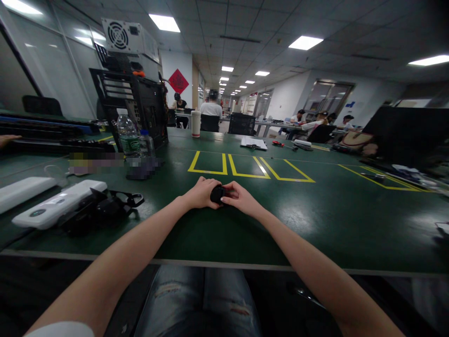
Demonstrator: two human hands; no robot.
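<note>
A small round black object (217, 194) is held between my two hands, just above or on the green table (217, 238); its kind does not show clearly. My left hand (202, 193) wraps around its left side, fingers over the top and thumb below. From the right, my right hand (239, 196) pinches its edge between thumb and fingers. Part of the object is hidden by the fingers. Beyond the hands, yellow tape outlines (249, 176) mark the tabletop.
On the left lie white power banks (65, 201), black straps (112, 206) and plastic bottles (128, 135), near an open computer case (147, 107). Farther back are a white cup (195, 124), a clipboard (253, 142) and a red-handled tool (278, 143). A black monitor (410, 135) stands right. Several people sit behind.
</note>
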